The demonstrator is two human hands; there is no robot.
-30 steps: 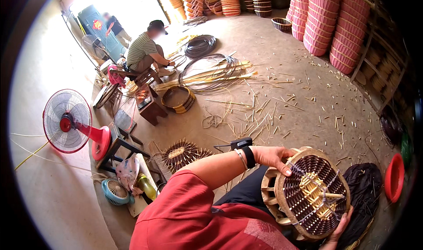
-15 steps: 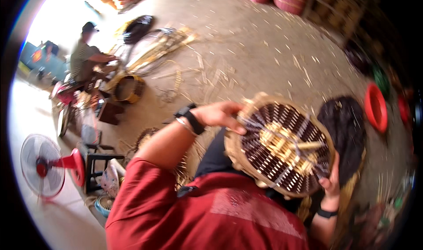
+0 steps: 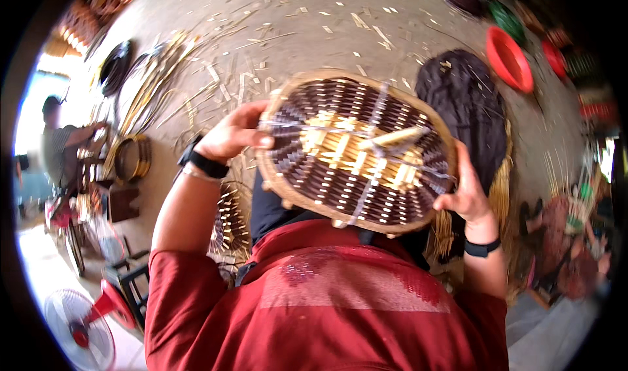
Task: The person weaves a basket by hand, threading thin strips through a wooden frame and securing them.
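Note:
An oval woven basket (image 3: 281, 165), dark brown with pale strips across its middle and a tan rim, is held up in front of my chest. Clear cords cross over it, and a short pale stick (image 3: 397, 137) is caught at their crossing. My left hand (image 3: 237, 134) grips the left end of the rim, thumb on top. At the right end, my right hand (image 3: 469, 191) clasps the rim with its fingers partly hidden. Past the basket on the right lies a dark cloth-like heap (image 3: 461, 93) over pale fibres.
Scattered strips (image 3: 157, 77) litter the floor ahead. A person (image 3: 62, 142) sits far left near a round hoop basket (image 3: 129, 158). A fan (image 3: 80, 332) stands at lower left, another woven piece (image 3: 229, 220) by my left elbow, and a red basin (image 3: 509, 59) at far right. Another person (image 3: 579, 269) is at the right edge.
The view has swung to the right. The basket is more level and further left in the picture, with both hands still on its rim.

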